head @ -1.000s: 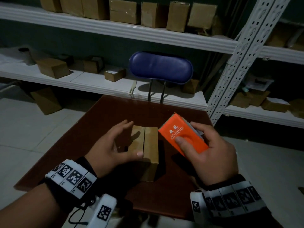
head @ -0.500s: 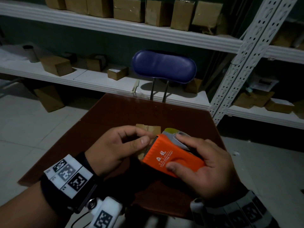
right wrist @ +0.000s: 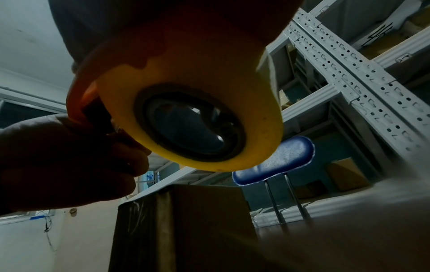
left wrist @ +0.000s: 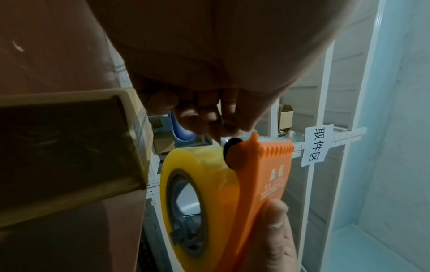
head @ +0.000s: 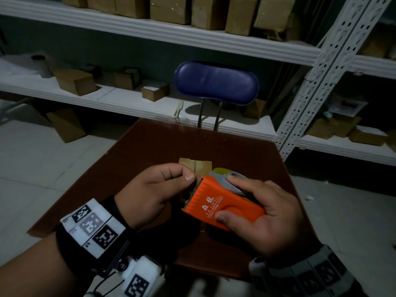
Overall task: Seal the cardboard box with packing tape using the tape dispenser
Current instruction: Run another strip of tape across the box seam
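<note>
A small cardboard box (head: 195, 165) stands on the brown table (head: 150, 142), mostly hidden behind my hands. My right hand (head: 227, 198) grips the orange tape dispenser (head: 222, 205) just above the box, thumb on its side and fingers over the grey top. My left hand (head: 188, 174) pinches the tape end at the dispenser's serrated blade. In the left wrist view the yellowish tape roll (left wrist: 195, 165) sits in the dispenser (left wrist: 263, 174) beside the box (left wrist: 69, 147). The right wrist view looks up at the roll (right wrist: 193, 114) above the box (right wrist: 181, 220).
A blue chair back (head: 216, 82) stands behind the table's far edge. White shelves (head: 120, 99) with several cardboard boxes run along the back wall. A perforated shelf upright (head: 317, 78) rises at the right. Tiled floor lies to the left of the table.
My left hand has come off the box and now pinches at the dispenser's blade. My right hand has brought the dispenser left, over the box.
</note>
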